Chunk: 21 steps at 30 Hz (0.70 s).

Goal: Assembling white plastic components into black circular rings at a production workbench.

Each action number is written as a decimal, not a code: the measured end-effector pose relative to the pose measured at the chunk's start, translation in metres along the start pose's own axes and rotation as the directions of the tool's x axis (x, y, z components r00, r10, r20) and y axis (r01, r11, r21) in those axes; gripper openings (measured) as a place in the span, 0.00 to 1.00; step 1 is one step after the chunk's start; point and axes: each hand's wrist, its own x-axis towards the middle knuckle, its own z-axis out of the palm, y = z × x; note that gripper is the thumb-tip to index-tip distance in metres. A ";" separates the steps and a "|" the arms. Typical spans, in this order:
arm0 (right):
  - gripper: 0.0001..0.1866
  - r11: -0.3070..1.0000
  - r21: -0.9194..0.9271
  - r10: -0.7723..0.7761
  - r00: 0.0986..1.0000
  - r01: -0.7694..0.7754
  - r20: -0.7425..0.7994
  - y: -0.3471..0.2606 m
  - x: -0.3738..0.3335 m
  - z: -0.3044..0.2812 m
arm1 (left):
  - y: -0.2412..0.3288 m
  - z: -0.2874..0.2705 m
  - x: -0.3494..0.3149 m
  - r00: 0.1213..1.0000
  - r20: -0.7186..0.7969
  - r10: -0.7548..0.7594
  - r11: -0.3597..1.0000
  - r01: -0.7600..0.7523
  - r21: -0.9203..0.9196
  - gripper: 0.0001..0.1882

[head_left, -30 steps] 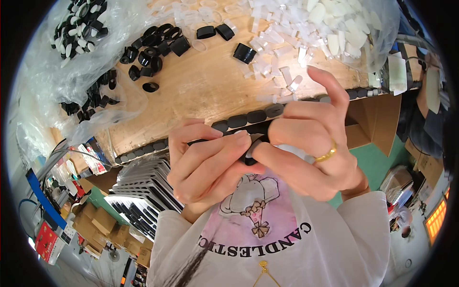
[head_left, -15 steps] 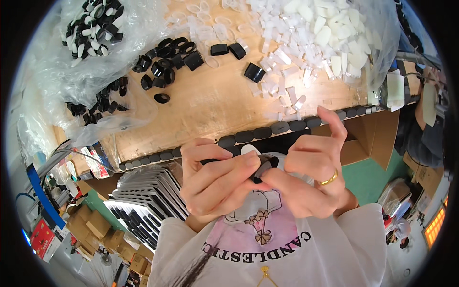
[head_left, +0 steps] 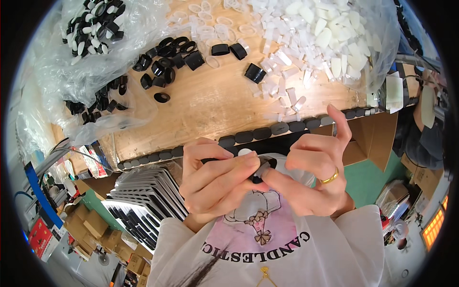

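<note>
- Left hand and right hand meet in front of the chest, just below the near edge of the wooden counter. Both sets of fingers are closed on one small black part, which is pinched between the two hands.
- The black part lies at the junction of the hands, touching the fingertips of both; neither hand is clearly nearer. Its long axis appears to run roughly left to right, from one hand to the other, though the fingers hide most of it. A small white piece shows just above it, between the thumbs; whether it is joined to the black part cannot be told.
- The right index finger is raised clear of the grip; a gold ring sits on the right hand.
- On the counter, well apart from the hands: loose black rings, a clear bag of black and white pieces, and a heap of translucent white pieces. A row of dark oval parts lines the counter's near edge, just above the hands.
- Compared with half a second earlier, the hands sit at nearly the same place in view with the same two-handed grip; compared with one second earlier, they are lower and farther from the row at the edge.
</note>
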 end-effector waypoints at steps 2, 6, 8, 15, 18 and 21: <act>0.12 0.999 0.032 0.012 1.000 -0.012 0.001 -0.001 -0.001 0.001 | -0.001 -0.001 -0.003 0.999 0.041 0.024 1.000 -0.024 0.004 0.22; 0.12 0.996 0.091 0.010 1.000 -0.009 -0.006 -0.002 -0.002 -0.002 | 0.005 -0.003 0.000 0.999 0.047 0.016 0.999 -0.017 0.038 0.21; 0.14 0.996 0.093 0.014 1.000 -0.012 -0.018 -0.003 -0.004 -0.001 | 0.007 -0.002 0.000 0.999 0.040 0.010 0.999 -0.012 0.044 0.21; 0.14 0.979 0.186 0.078 0.995 -0.087 0.056 -0.010 -0.005 -0.006 | 0.010 -0.001 0.003 0.999 0.036 0.016 0.998 -0.018 0.066 0.20; 0.14 0.977 0.185 0.103 0.995 -0.104 0.015 -0.016 -0.008 -0.003 | 0.009 -0.005 0.002 0.998 0.053 0.038 0.995 -0.043 0.094 0.20; 0.15 0.995 0.067 0.072 0.997 -0.071 -0.010 -0.019 -0.011 -0.001 | 0.007 -0.004 0.001 0.997 0.043 0.056 0.994 -0.060 0.093 0.20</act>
